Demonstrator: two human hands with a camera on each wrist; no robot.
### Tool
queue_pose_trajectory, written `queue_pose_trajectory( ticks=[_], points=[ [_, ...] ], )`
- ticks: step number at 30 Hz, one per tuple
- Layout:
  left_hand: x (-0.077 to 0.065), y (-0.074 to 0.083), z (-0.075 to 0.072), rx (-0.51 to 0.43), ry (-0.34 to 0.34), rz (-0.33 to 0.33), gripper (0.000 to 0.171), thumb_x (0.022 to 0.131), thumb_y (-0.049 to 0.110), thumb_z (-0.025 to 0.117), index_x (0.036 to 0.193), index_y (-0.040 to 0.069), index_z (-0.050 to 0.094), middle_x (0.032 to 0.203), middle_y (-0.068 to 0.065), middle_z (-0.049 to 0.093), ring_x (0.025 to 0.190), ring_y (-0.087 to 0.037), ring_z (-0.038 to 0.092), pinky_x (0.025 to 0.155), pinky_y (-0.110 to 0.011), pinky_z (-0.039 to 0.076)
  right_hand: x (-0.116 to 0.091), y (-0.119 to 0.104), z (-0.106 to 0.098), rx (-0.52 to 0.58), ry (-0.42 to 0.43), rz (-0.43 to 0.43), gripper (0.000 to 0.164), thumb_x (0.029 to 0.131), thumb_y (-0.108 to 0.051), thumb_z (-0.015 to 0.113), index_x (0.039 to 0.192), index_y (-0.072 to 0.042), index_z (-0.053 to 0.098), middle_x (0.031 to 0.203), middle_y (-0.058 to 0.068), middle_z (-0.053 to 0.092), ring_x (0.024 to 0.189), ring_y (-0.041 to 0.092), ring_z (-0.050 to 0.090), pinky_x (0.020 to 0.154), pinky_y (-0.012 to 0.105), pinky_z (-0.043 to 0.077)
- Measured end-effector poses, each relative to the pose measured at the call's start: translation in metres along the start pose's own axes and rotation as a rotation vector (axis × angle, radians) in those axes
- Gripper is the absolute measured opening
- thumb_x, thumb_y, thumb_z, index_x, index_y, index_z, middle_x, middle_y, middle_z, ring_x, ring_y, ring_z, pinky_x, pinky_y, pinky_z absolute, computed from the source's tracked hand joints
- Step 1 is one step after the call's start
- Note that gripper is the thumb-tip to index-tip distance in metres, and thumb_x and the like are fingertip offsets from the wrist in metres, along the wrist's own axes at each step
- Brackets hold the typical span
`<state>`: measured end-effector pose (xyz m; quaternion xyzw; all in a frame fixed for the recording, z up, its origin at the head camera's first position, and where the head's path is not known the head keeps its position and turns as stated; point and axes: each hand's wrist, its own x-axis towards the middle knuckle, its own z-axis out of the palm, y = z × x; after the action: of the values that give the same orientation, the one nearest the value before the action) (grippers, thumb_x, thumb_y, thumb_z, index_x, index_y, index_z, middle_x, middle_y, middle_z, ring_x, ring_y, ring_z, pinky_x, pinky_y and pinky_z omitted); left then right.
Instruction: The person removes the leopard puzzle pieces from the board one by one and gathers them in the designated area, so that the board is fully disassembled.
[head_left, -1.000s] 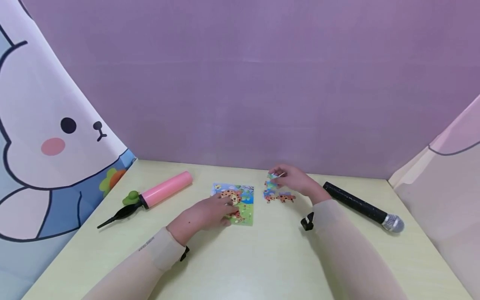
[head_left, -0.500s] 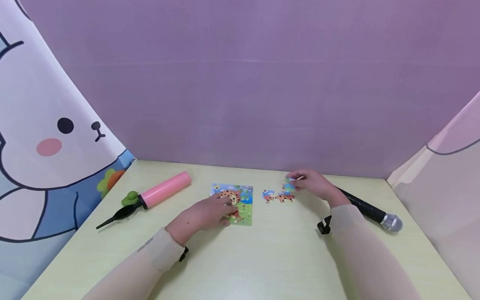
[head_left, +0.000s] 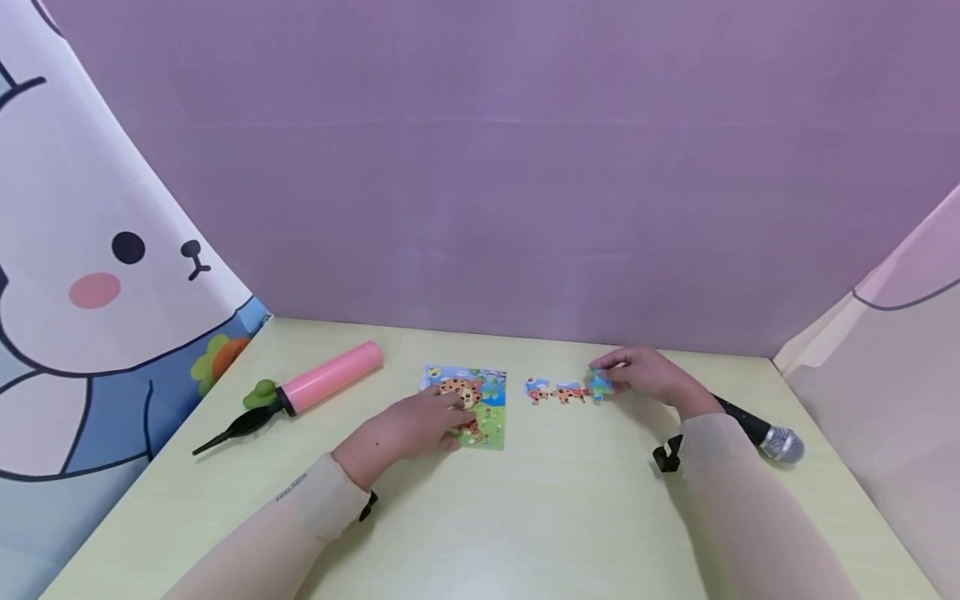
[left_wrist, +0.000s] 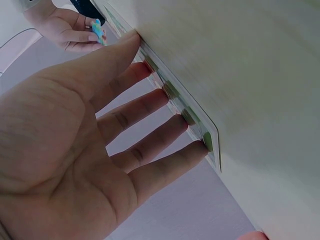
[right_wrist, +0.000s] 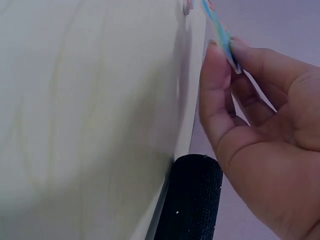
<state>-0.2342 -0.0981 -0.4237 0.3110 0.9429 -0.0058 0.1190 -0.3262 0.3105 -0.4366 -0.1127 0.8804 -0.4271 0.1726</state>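
Observation:
A rectangular puzzle board (head_left: 491, 427) with a spotted cartoon animal lies mid-table in the head view. My left hand (head_left: 412, 429) rests on its left side; in the left wrist view the four fingers (left_wrist: 145, 107) are extended, with their tips on its face. To the right, my right hand (head_left: 656, 382) pinches a blue-green puzzle piece (head_left: 599, 386) between thumb and fingers, tilted off the table in the right wrist view. Two more pieces, a left puzzle piece (head_left: 537, 392) and a spotted puzzle piece (head_left: 568, 393), lie in a row just left of it.
A black microphone (head_left: 780, 442) with a silver head lies partly behind the right forearm. At left are a pink hand pump (head_left: 333, 379) with a black nozzle and a small green object (head_left: 261, 394). A purple cloth (head_left: 480, 167) stands behind the table.
My right hand has carried the blue-green piece rightward and a little nearer, from above the two lying pieces to their right end. The left hand stays on the board.

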Motion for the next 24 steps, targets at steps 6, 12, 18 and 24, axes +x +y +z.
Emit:
queue_pose_trajectory(
  ticks=[6,12,18,24],
  points=[
    [0.0005,-0.0005,0.0018,-0.003,0.007,-0.002,0.053,0.107,0.036,0.066,0.158,0.027,0.055,0.161,-0.005,0.054,0.148,-0.036,0.05,0.118,-0.052,0.055,-0.0017,0.0022,0.0026,-0.031,-0.028,0.069,0.032,0.106,-0.016,0.067,0.134,-0.003,0.073,0.138,0.02,0.072,0.097,0.013,0.074,0.09,0.033,0.063],
    [-0.0005,0.0013,-0.0003,-0.004,0.006,0.002,0.053,0.106,0.035,0.067,0.157,0.026,0.056,0.161,-0.005,0.054,0.149,-0.036,0.049,0.117,-0.053,0.055,-0.0026,0.0052,0.0015,-0.059,-0.026,0.074,0.03,0.106,-0.015,0.065,0.133,-0.005,0.074,0.137,0.018,0.072,0.099,0.014,0.073,0.092,0.032,0.061],
    [-0.0019,0.0029,-0.0032,-0.001,0.007,0.007,0.053,0.107,0.034,0.067,0.157,0.024,0.056,0.16,-0.006,0.055,0.146,-0.036,0.05,0.117,-0.051,0.055,-0.0042,0.0056,0.0005,-0.092,-0.002,0.07,0.029,0.106,-0.017,0.066,0.131,-0.007,0.076,0.132,0.014,0.075,0.096,0.014,0.071,0.09,0.03,0.058],
    [-0.0036,0.0036,-0.0033,-0.011,0.002,0.006,0.053,0.107,0.034,0.066,0.157,0.024,0.056,0.16,-0.006,0.055,0.147,-0.036,0.05,0.117,-0.052,0.055,-0.0045,0.0068,0.0055,-0.094,0.019,0.055,0.029,0.105,-0.017,0.068,0.129,-0.003,0.076,0.13,0.017,0.074,0.094,0.013,0.07,0.084,0.028,0.06]
  ],
)
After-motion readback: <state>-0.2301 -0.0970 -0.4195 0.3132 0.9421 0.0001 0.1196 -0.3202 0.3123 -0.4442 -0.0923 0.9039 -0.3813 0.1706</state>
